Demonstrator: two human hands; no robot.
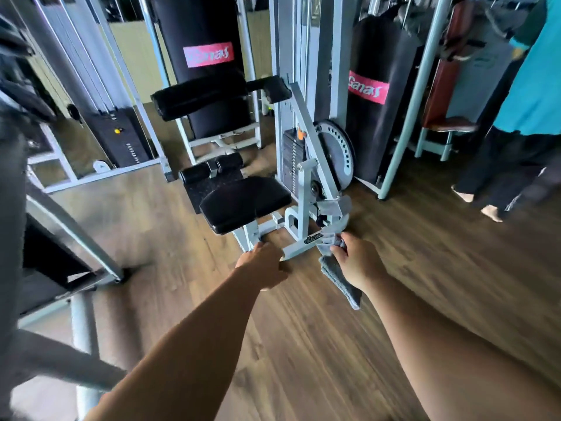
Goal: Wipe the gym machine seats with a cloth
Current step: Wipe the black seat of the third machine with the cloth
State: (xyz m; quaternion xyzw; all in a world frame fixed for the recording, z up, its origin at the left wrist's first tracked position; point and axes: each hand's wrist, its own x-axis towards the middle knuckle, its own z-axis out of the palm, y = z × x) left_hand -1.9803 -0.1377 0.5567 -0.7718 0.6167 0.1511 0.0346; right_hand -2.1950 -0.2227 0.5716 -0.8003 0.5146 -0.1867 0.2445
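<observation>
A black padded seat (244,203) of a white-framed gym machine (306,177) stands ahead on the wooden floor. Behind it are two small black roller pads (211,170) and, higher up, a long black chest pad (200,97). My right hand (358,261) is shut on a grey cloth (340,278), which hangs below my fist, to the right of the seat and in front of the machine's base. My left hand (264,264) is closed in a fist with nothing in it, just below the seat's front edge.
Two black punching bags (202,56) (379,101) hang behind the machine. A weight stack (291,159) stands at its right. Another machine's frame (60,253) fills the left side. A person in a teal top (528,95) stands at the far right. A brown bench (446,86) is at the back.
</observation>
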